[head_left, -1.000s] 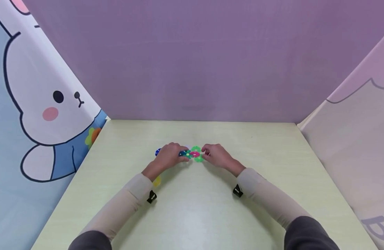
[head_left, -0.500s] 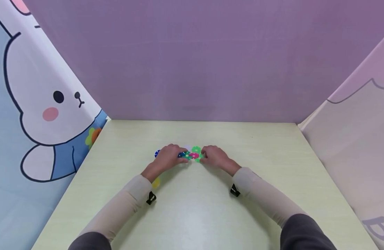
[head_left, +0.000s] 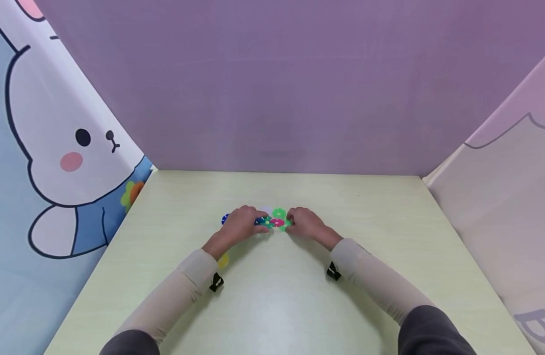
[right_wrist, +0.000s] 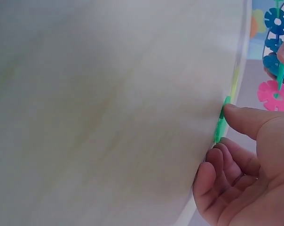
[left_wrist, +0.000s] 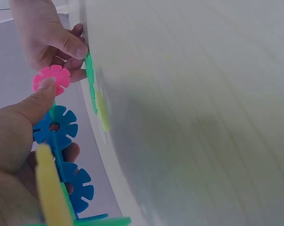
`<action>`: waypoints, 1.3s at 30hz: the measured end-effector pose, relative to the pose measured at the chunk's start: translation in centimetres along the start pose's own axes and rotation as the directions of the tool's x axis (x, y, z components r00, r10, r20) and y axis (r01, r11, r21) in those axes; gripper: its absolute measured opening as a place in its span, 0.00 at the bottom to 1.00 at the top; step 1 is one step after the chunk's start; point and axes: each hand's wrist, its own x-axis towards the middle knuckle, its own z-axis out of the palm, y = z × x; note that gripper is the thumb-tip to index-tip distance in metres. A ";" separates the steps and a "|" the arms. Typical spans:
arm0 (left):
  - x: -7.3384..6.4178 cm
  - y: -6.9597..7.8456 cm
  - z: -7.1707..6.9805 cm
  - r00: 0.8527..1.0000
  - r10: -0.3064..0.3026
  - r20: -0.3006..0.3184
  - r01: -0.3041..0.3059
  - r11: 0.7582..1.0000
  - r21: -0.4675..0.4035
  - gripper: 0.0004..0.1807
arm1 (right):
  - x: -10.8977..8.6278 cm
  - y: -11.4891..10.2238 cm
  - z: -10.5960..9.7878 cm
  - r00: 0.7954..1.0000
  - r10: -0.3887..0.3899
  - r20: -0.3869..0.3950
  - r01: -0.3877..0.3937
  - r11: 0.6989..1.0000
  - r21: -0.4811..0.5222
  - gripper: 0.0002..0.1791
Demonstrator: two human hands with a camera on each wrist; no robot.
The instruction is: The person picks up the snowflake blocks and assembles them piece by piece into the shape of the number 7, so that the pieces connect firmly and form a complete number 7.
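My left hand holds a chain of interlocking plastic snowflake discs above the table. In the left wrist view its thumb presses on a pink disc, with blue discs joined behind it. A blurred yellow disc and green pieces show close to that camera. My right hand is at the right of the chain, thumb and curled forefinger at the edges of a green snowflake disc low against the table. The pink disc and this green disc look apart in the wrist views.
Another green disc lies on the pale table just beyond the hands, with a pale disc beside it. A purple wall stands behind the table. Printed cloth panels flank both sides.
My right hand has moved slightly left and down onto the green disc, and its fingers have closed in. My left hand has barely moved and keeps the chain.
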 end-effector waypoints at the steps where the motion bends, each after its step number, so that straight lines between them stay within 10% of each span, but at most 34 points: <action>1: 0.0 0.0 0.0 1.000 0.000 0.000 0.000 1.000 0.001 0.28 | -0.1 0.0 0.0 1.000 0.006 -0.001 -0.006 1.000 0.007 0.20; 22: 0.1 -0.4 0.4 1.000 0.000 -0.007 0.000 1.000 0.010 0.27 | -1.4 1.0 -1.5 1.000 -0.003 -0.014 0.006 0.975 0.220 0.14; 39: 0.1 -0.5 0.5 1.000 -0.006 -0.024 0.007 1.000 0.004 0.28 | -2.3 2.4 -1.4 0.999 -0.030 0.042 0.003 0.839 0.543 0.14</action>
